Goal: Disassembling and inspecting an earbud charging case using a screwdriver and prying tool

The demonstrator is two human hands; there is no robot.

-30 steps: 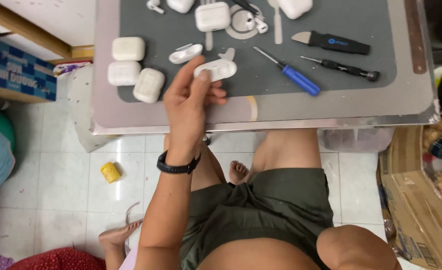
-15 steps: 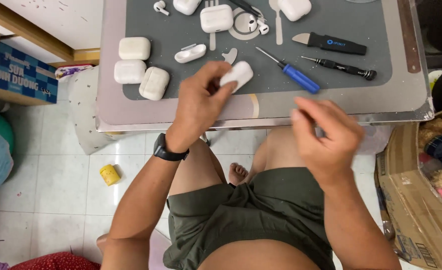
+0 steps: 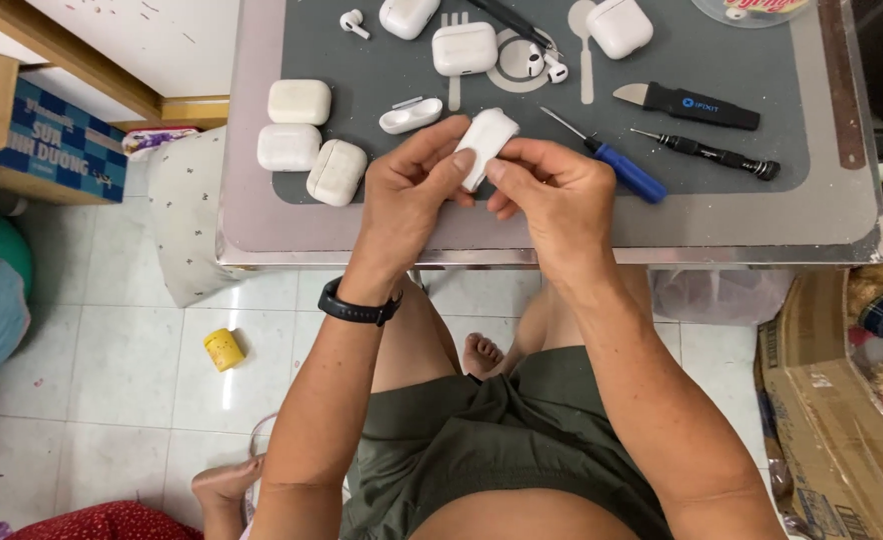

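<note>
A white case [image 3: 486,143] sits between the two hands, held just above the grey mat [image 3: 362,210] near the front edge of the tabletop [image 3: 842,215]. The left hand [image 3: 412,190] pinches its lower left side, thumb tip pressed on the case's face and fingers curled behind. The right hand [image 3: 552,190] closes on its lower right side with thumb and forefinger. Only the upper end of the case shows past the fingertips; the rest is hidden in the grip. A black wristband [image 3: 359,305] circles the left wrist.

On the mat, well clear of the hands, lie closed white cases: three clustered at the left [image 3: 299,101], and three more across the top [image 3: 464,48], six in all. One open case half [image 3: 411,116] lies just above the left hand. Three loose earbuds show: one at the top left [image 3: 353,22] and two together near the middle [image 3: 547,66]. To the right are three tools: a blue-handled screwdriver [image 3: 612,160] just beside the right hand, a black pry tool [image 3: 690,104] and a thin black screwdriver [image 3: 710,154].
</note>
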